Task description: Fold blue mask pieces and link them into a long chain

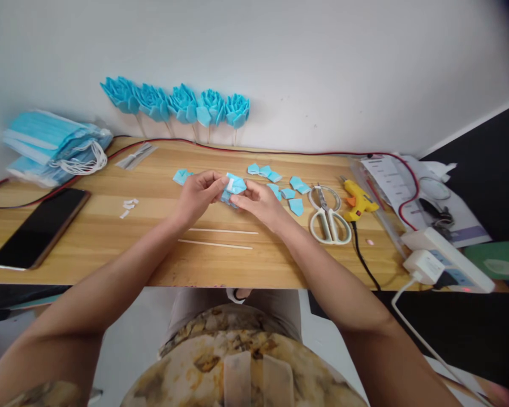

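Scissors (327, 213), a glue gun (362, 202) and blue flowers (183, 105) show a craft workspace.

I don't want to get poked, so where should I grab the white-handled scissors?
Probably by the white handle loops, coming from the table's front edge. The scissors lie with their loops toward that edge, and the blades point toward the wall, away from your fingers.

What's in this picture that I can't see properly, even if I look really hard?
All in the head view:
- Parts of the blue piece: covered by the fingers of the left hand and right hand.
- The print on the papers: too small and blurred to read.
- The rest of the green thing: cut off by the right edge.
- Whatever is under the mask pile: the masks cover it.
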Demonstrator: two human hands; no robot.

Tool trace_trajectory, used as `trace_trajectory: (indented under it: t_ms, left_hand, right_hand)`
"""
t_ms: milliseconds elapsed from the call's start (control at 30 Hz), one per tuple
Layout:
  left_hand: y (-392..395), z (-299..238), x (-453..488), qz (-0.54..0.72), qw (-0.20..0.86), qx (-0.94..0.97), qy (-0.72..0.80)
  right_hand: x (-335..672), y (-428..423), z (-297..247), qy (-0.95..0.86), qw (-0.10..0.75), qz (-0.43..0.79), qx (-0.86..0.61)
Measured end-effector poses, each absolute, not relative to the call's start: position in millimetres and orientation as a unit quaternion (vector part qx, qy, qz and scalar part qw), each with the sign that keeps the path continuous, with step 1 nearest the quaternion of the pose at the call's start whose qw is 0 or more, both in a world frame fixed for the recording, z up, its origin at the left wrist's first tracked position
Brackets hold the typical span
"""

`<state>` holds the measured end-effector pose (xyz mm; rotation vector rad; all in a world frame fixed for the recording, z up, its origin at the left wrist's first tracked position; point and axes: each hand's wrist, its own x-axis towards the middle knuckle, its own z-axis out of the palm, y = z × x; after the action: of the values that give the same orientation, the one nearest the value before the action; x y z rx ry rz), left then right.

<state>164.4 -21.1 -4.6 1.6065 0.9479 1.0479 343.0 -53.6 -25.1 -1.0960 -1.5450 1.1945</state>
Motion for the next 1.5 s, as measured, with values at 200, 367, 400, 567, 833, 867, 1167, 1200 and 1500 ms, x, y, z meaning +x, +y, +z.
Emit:
trace_trajectory:
  t_ms: [200,367,400,567,833,867,1167,1200,1500]
  left_hand:
    - [-25.2,-7.5,167.1,0.416,0.502,0.656,0.380]
    - [-28.5,-5.2,167.2,0.410,0.527,0.646,0.371]
    - [-28.4,-5.5,167.3,0.412,0.530,0.642,0.371]
    - [-24.2,-12.5,167.2,0.450,0.508,0.632,0.375]
    - [-32.2,-9.5,166.6,0.484,0.218,0.763,0.370]
    - [-32.4,-9.5,166.2,0.474,0.195,0.779,0.362]
    - [-26.4,-16.0,162.0,0.426,0.121,0.825,0.350]
    - [-26.5,-16.1,162.0,0.422,0.116,0.828,0.351]
    - [-28.8,-17.4,164.5,0.411,0.093,0.836,0.350]
  right_hand:
    - [342.1,-50.8,-25.2,-0.583,0.474,0.479,-0.454]
    - [342.4,-53.4,-15.1,-0.556,0.495,0.495,-0.447]
    - [342.1,-53.9,-14.3,-0.555,0.496,0.497,-0.446]
    - [341.5,-53.8,-14.6,-0.554,0.508,0.484,-0.449]
    - [341.8,-51.9,-19.2,-0.594,0.490,0.414,-0.485]
    - [341.4,-52.1,-19.0,-0.603,0.487,0.405,-0.485]
    - [340.3,-54.5,-12.6,-0.645,0.472,0.342,-0.495]
    - [340.4,-54.7,-12.1,-0.648,0.466,0.335,-0.501]
    - [339.1,-56.8,-11.2,-0.674,0.439,0.287,-0.520]
